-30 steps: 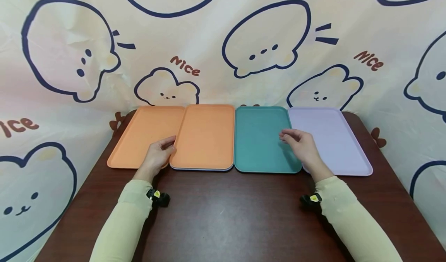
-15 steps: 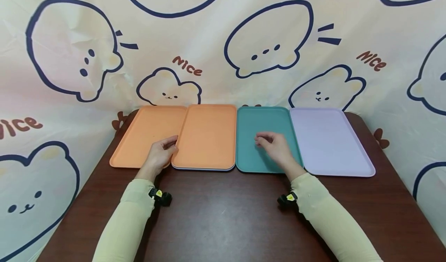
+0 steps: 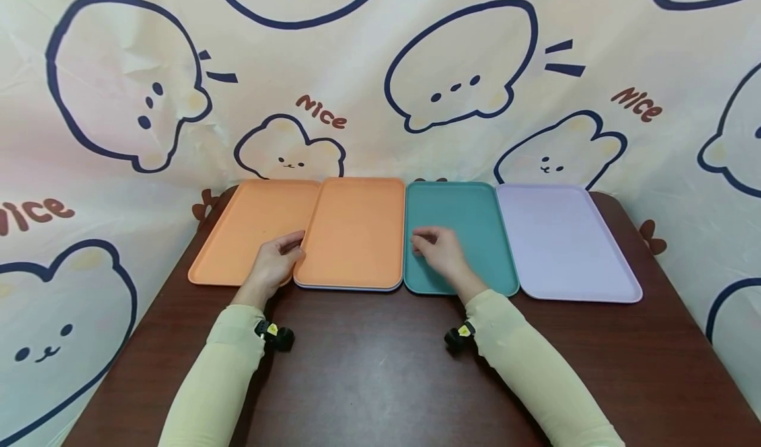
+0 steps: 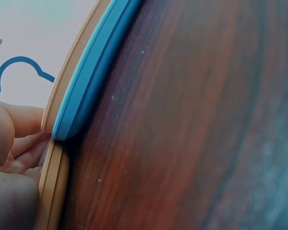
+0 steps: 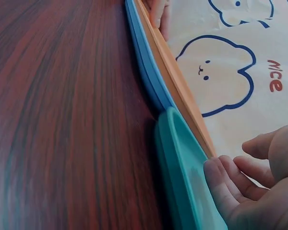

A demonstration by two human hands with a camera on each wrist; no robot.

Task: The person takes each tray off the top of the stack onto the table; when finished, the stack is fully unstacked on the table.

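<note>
An orange tray (image 3: 349,242) lies on top of a blue tray (image 4: 79,103), whose rim shows beneath it. My left hand (image 3: 272,262) rests at the left edge of this upper orange tray, fingertips touching its rim; the wrist view shows no clear pinch. Under that hand lies another orange tray (image 3: 244,236), partly covered by it. My right hand (image 3: 440,252) hovers over the left side of a green tray (image 3: 470,212), fingers loosely bent and holding nothing. Its fingertips (image 5: 213,167) are close to the right rim of the upper orange tray.
A lilac tray (image 3: 567,249) lies to the right of the green one, completing a row along the back of the dark brown table (image 3: 368,368). Behind the row hangs a patterned cloth (image 3: 357,64). Each wrist wears a small black camera.
My right hand has moved left, from the border of the green and lilac trays to the green tray's left side. My left hand has kept its place at the orange tray's edge.
</note>
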